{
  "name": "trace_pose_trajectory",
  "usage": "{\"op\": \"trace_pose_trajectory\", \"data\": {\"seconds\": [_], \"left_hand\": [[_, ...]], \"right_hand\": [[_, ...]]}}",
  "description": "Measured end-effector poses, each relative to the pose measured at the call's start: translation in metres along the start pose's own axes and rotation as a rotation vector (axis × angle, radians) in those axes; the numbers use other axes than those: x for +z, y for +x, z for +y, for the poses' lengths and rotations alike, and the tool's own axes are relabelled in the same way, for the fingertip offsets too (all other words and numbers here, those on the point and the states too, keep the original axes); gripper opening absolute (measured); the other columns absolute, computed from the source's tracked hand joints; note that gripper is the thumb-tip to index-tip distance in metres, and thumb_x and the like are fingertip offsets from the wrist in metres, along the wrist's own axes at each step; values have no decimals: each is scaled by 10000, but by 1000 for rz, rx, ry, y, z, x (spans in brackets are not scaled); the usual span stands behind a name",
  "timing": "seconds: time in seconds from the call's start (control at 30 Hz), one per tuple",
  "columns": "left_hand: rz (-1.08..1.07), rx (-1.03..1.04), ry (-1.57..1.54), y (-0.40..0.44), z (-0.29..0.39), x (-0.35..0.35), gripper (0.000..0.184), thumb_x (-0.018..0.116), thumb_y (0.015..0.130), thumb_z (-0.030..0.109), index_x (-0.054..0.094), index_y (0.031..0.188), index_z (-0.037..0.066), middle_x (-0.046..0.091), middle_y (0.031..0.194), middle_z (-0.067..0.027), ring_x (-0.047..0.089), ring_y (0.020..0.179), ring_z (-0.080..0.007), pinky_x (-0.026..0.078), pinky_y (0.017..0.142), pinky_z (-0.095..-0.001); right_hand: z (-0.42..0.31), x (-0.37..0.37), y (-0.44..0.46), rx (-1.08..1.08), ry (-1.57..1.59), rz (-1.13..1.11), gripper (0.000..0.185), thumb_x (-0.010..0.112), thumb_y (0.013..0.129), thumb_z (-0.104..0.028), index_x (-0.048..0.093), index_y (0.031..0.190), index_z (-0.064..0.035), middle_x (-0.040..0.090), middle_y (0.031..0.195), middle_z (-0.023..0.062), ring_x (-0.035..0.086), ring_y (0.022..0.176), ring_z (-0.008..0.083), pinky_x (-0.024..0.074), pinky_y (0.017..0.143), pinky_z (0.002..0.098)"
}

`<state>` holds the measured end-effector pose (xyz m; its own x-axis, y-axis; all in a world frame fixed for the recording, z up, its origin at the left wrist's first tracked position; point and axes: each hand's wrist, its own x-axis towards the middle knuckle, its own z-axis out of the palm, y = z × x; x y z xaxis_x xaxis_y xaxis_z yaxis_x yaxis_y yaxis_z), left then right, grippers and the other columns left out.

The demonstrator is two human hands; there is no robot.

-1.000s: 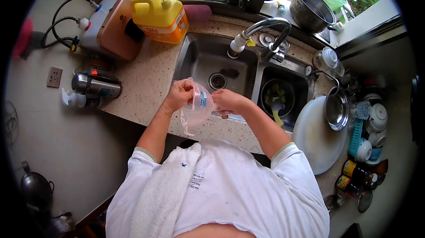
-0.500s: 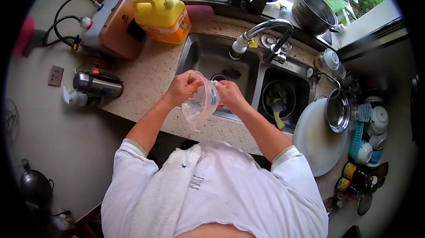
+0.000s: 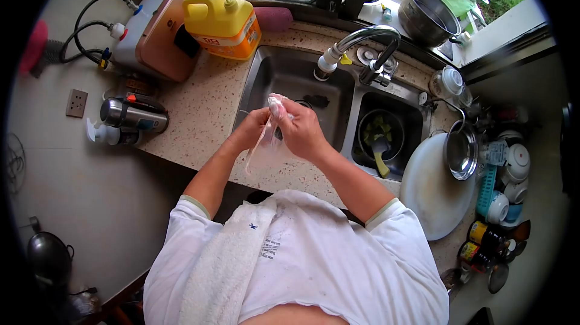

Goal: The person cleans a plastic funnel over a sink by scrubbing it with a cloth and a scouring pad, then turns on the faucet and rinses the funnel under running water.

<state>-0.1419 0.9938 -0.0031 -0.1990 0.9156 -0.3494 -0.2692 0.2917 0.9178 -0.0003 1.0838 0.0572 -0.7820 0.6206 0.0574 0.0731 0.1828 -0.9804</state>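
Note:
A clear plastic container (image 3: 266, 151) hangs tilted between my hands, over the front edge of the sink (image 3: 257, 77). My left hand (image 3: 251, 128) is closed on its left side. My right hand (image 3: 300, 130) is closed at its upper rim, with something whitish, perhaps a cloth or film, bunched at the fingertips. My fingers hide part of the container and the drain behind them. The chrome faucet (image 3: 362, 35) arches over the sink, apart from both hands.
In the right basin a pot (image 3: 394, 131) holds green pieces and a green-handled tool. A round white board (image 3: 435, 195) lies right of it. A yellow jug (image 3: 219, 23) stands behind left, with a steel flask (image 3: 134, 115) at the left edge. Bowls (image 3: 516, 162) crowd the right.
The container has turned from showing its open inside to a narrower, edge-on view. My right hand has moved left and up to the rim, close beside my left hand.

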Motion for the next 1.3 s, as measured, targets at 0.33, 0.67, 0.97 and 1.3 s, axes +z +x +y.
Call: {"op": "trace_pose_trajectory", "data": {"seconds": [0.33, 0.67, 0.97, 1.3], "left_hand": [[-52, -205, -778, -1, 5, 17, 301, 585, 929, 259, 554, 1155, 64, 606, 984, -18, 602, 853, -112, 530, 754, -243], [-317, -101, -983, 0, -25, 0, 302, 654, 875, 221, 566, 1112, 55, 598, 1001, -54, 614, 861, -141, 552, 755, -262], [-221, -166, -685, -18, 18, -10, 402, 613, 906, 290, 571, 1165, -15, 643, 1046, -110, 636, 941, -190, 529, 821, -309], [320, 256, -233, -11, 26, 11, 376, 578, 928, 380, 630, 820, 23, 602, 747, -2, 550, 616, -86, 459, 543, -227]], "right_hand": [[-8, -9, 6, -773, -287, -167, 312, 622, 890, -211, 621, 1159, -53, 629, 1111, 106, 560, 1107, 269, 420, 982, 370], [17, -29, 30, -40, 391, -402, 267, 549, 958, -264, 662, 1075, -52, 649, 932, 27, 591, 847, 105, 491, 781, 256], [-7, -48, 27, 10, 8, -291, 246, 558, 948, -248, 623, 911, -14, 587, 743, 45, 533, 731, 93, 476, 685, 265], [24, -23, 40, -320, -90, -120, 232, 559, 927, -229, 650, 1056, -59, 650, 975, 122, 609, 893, 266, 480, 805, 361]]}}
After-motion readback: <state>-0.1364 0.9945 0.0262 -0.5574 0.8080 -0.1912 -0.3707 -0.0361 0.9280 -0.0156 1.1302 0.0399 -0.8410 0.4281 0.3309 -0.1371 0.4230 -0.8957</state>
